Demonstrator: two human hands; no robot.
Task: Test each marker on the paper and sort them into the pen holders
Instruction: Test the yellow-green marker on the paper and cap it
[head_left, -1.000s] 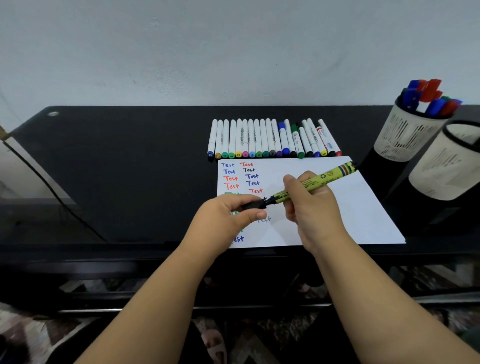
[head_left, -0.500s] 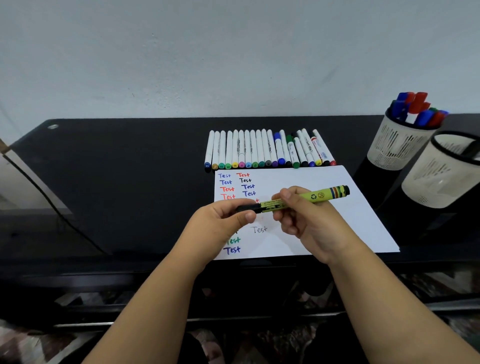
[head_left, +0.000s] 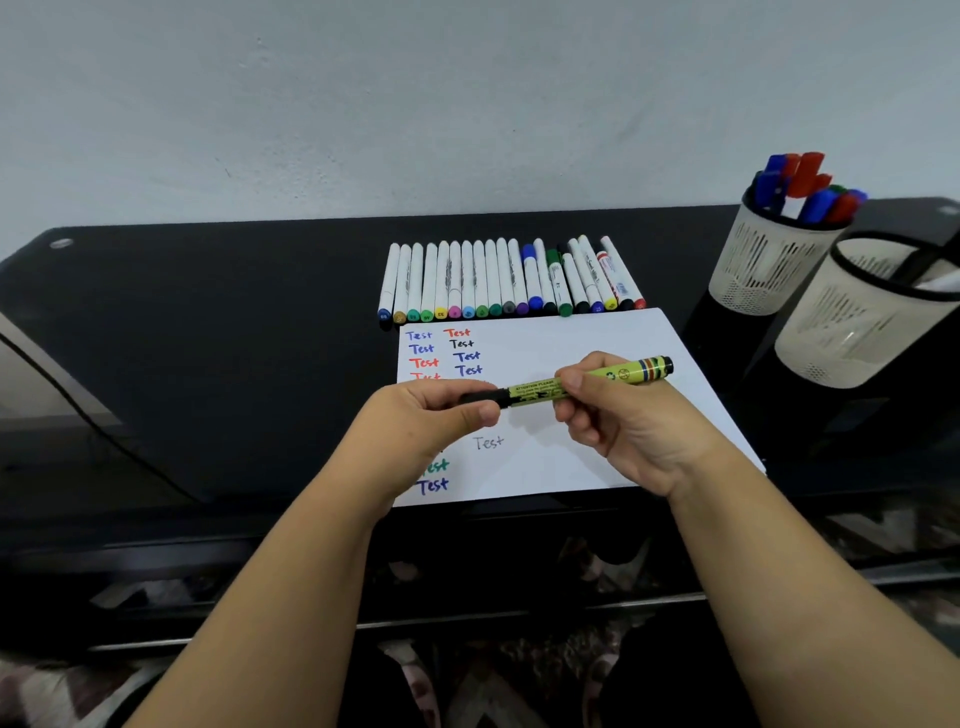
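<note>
Both hands now level the green marker (head_left: 587, 382) above the paper (head_left: 597, 343), lifted since a second ago. Left hand (head_left: 431, 415) pinches the black cap end, right hand (head_left: 618, 415) wraps the barrel; capping looks nearly done, sorting comes next. Paper shows about eleven "Test" marks. Beyond the grip, roughly nineteen markers (head_left: 509, 278) lie in a row on the counter (head_left: 234, 338). Right of the grip: two holders, far holder (head_left: 763, 265) full, near holder (head_left: 857, 322) nearly empty.
</note>
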